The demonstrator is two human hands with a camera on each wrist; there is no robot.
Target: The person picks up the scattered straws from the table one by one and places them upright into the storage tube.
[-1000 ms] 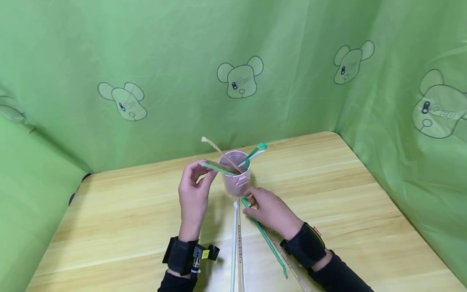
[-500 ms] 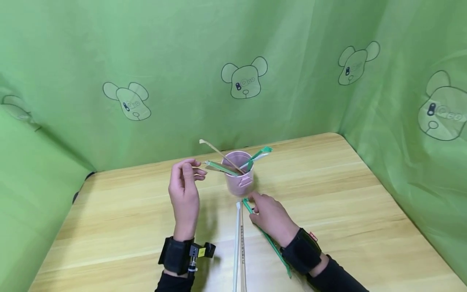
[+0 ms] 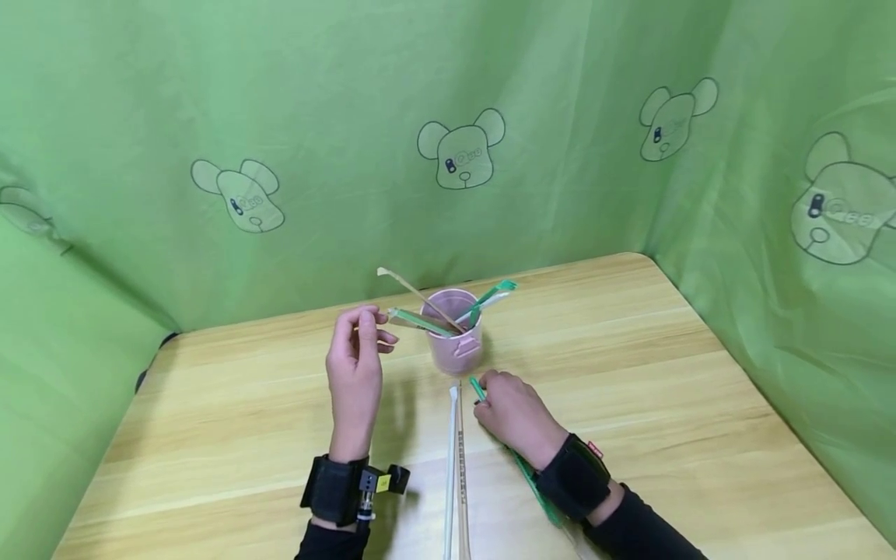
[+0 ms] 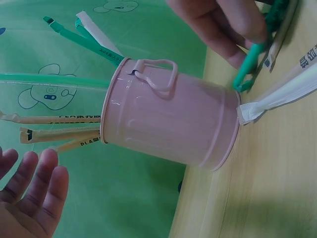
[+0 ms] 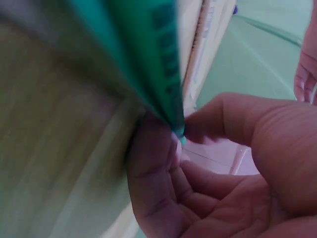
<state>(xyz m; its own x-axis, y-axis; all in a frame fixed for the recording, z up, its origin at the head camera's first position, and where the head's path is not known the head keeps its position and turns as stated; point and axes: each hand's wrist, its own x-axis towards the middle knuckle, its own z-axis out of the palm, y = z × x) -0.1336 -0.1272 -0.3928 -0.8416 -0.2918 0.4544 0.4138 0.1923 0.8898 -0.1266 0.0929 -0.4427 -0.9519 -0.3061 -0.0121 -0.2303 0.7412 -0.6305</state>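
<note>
On the left, behind everything, a green curtain (image 3: pixel 315 85) printed with bear faces runs round the wooden table (image 3: pixel 231 420). Your left hand (image 3: pixel 355 365) is raised over it, fingers loosely bent and spread a little, with nothing in their hold; the fingertips are just beside straw ends, and whether they touch you cannot tell. Your wrist carries a black band (image 3: pixel 337 490) with a small camera.

Next comes the pink bucket (image 3: pixel 455 354), upright, its handle (image 3: pixel 465 347) facing you. Leaning out of it to the left are brown straws (image 3: pixel 413 289) and a green straw (image 3: pixel 422 320); to the right, more green and white ones.

In front of the bucket, a white straw (image 3: pixel 450 474) and a printed brown straw (image 3: pixel 462 474) lie side by side, pointing towards you.

Furthest right, your right hand (image 3: pixel 519 412) is low at the table, thumb and finger pinching a green-wrapped straw (image 5: pixel 158 74) near its end.
</note>
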